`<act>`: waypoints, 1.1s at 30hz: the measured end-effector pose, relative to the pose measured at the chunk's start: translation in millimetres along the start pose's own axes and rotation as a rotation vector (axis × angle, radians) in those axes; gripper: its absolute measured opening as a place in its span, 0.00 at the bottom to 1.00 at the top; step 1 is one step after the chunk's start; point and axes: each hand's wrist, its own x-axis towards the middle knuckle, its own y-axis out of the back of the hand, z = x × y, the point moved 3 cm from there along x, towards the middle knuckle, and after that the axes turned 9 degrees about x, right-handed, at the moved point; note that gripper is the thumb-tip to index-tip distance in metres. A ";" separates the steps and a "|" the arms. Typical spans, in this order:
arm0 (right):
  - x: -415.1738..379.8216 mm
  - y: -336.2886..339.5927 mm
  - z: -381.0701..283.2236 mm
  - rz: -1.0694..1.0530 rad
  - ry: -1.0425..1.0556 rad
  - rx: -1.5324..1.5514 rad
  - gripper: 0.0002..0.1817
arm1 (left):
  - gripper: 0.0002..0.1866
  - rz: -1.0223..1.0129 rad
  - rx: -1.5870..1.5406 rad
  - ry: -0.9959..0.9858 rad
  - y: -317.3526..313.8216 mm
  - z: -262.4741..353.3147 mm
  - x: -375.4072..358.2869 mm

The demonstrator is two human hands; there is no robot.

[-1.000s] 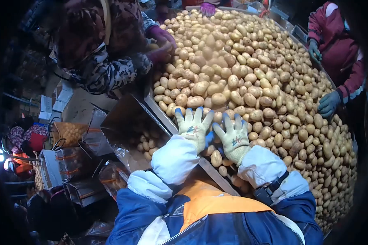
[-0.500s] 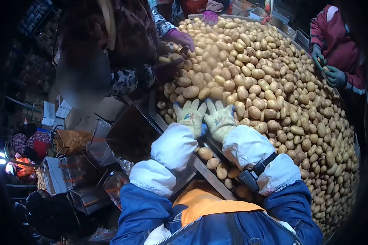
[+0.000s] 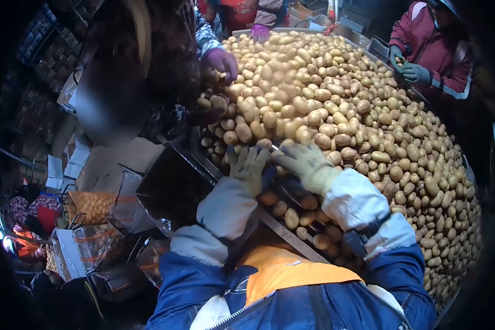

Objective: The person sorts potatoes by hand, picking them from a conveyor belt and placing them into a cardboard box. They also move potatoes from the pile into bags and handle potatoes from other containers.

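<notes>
Potatoes heaped across the round surface, the pile running from 6 up to 12 o'clock. Left hand spread flat, fingers wide, on potatoes at the near edge. Right hand half-curled over the pile, pointing toward 10 o'clock. Co-worker's purple glove at 11.

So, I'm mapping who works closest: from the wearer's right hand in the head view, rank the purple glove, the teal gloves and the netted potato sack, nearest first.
From the right hand:
1. Purple glove, up left, across the pile.
2. Teal gloves, far upper right.
3. Netted potato sack, far left, below the table.
The first two are close; the glove looks slightly nearer.
</notes>
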 end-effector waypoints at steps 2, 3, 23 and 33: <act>-28.6 32.9 10.7 0.175 -0.097 0.138 0.25 | 0.29 -0.043 -0.053 0.011 -4.1 4.5 -12.4; -40.3 35.9 34.0 0.249 -0.142 0.119 0.26 | 0.26 0.043 -0.107 -0.003 -2.0 8.3 -18.6; -56.0 -33.2 46.5 0.260 -0.459 0.562 0.41 | 0.43 -0.049 -0.277 -0.300 5.4 85.6 20.9; -118.8 35.8 -29.2 0.053 -0.239 0.257 0.35 | 0.32 0.030 -0.097 -0.087 4.8 15.7 -13.9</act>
